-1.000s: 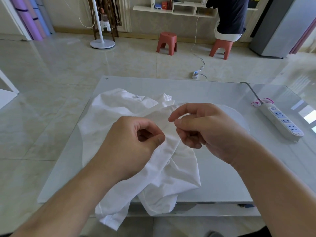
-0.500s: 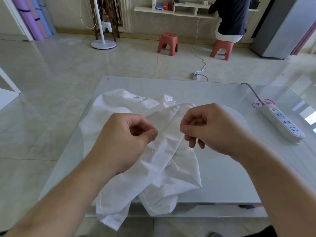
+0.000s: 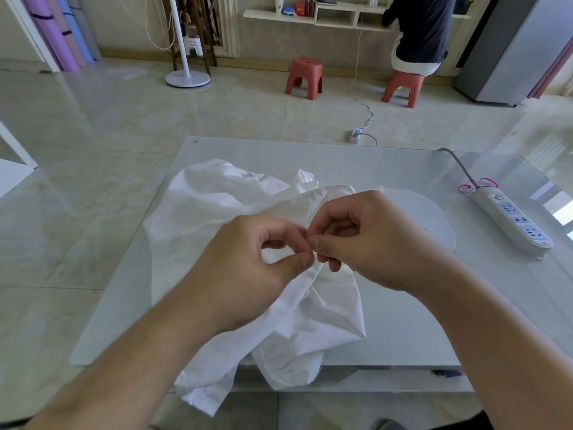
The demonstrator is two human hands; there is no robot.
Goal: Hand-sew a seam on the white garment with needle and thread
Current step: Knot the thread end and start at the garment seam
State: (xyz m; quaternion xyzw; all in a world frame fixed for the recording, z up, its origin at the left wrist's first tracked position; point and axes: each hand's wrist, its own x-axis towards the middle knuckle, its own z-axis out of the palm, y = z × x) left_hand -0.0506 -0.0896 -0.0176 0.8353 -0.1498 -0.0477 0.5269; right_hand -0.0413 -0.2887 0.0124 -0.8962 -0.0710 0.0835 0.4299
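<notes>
Head view: both hands meet over the white garment [image 3: 223, 212] on the table [image 3: 387, 321]; left hand [image 3: 248, 274] pinches a fold, right hand [image 3: 372, 240] pinches something thin, fingers curled.

No text, brand or number can be read here. The white garment [image 3: 217, 200] carries a small bluish mark near its collar, too blurred to make out as letters. The glass table [image 3: 387, 169] has a tiny dark stamp at its far left corner, also too small to read. The power strip [image 3: 514, 220] shows only blue socket faces, with no legible label. A red item [image 3: 299, 9] on the wall shelf [image 3: 279, 16] bears a pale mark, but whether it is writing cannot be told at this distance.
</notes>
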